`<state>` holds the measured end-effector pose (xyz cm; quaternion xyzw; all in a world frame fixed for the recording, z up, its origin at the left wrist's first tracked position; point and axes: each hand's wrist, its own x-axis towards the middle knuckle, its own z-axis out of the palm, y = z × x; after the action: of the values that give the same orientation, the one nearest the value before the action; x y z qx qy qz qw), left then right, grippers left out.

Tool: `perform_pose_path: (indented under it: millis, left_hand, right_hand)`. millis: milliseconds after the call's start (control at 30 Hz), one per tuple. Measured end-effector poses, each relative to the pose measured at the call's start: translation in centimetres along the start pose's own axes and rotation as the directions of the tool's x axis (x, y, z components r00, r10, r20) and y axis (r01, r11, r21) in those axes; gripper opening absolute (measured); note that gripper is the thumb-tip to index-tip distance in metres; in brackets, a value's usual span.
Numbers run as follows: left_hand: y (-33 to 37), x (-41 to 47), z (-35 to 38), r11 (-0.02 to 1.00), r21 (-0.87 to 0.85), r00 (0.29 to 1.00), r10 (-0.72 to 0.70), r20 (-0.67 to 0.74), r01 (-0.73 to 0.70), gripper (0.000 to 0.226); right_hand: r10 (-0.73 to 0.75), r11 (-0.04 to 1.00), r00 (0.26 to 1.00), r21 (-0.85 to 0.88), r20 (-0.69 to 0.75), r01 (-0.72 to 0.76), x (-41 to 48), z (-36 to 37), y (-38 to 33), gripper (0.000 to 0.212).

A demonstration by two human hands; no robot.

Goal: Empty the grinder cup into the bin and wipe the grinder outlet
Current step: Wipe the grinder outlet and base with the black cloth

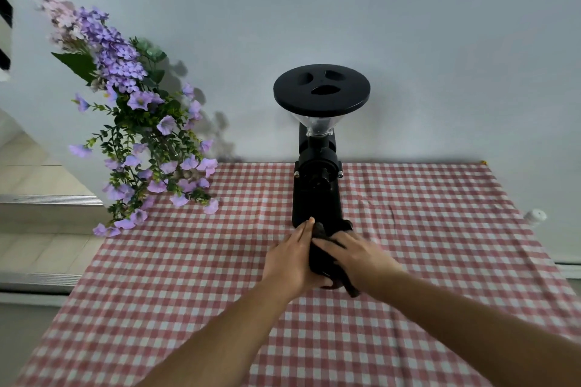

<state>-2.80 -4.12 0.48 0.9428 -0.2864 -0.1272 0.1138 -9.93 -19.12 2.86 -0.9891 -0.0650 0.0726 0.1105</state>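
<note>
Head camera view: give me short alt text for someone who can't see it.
Both bare hands, left hand and right hand, press a dark cloth around something at the foot of a tall black coffee grinder on a red-and-white checked tablecloth; purple artificial flowers stand left.

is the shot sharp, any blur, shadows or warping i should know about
Head view: the grinder is fairly sharp; the right hand and dark cloth look a little motion-blurred; the flowers cast soft grey shadows on the wall; wide-angle warping splays the checked tablecloth edges outward.
</note>
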Motion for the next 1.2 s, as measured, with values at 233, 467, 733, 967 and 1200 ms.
perform_pose_path:
  millis: [233, 467, 733, 967, 1200]
  left_hand:
    - [0.1, -0.1, -0.1, 1.0, 0.003, 1.0, 0.009, -0.019, -0.009, 0.123]
    - [0.3, -0.2, -0.3, 1.0, 0.004, 1.0, 0.016, -0.024, -0.016, 0.122]
    - [0.3, -0.2, -0.5, 1.0, 0.012, 1.0, 0.014, -0.021, -0.014, 0.123]
    - [0.4, -0.1, -0.8, 0.999, 0.047, 0.999, 0.014, 0.037, -0.015, 0.122]
    - [0.2, 0.0, -0.3, 0.994, 0.105, 0.998, 0.04, -0.051, -0.034, 0.122]
  right_hand:
    - [0.093, 0.99, 0.988, 0.121, -0.125, -0.077, -0.4, 1.1, -0.3, 0.057]
    - [0.341, 0.89, 0.927, 0.372, -0.157, -0.265, 1.3, -1.3, 2.1, 0.041]
    - [0.273, 0.915, 0.953, 0.34, -0.131, -0.215, 1.1, -1.2, 1.8, 0.039]
    - [0.123, 0.926, 0.99, 0.367, -0.066, -0.091, -0.5, -0.2, -1.0, 0.039]
    - [0.267, 0.908, 0.958, 0.362, -0.108, -0.212, -0.6, -0.8, 2.7, 0.04]
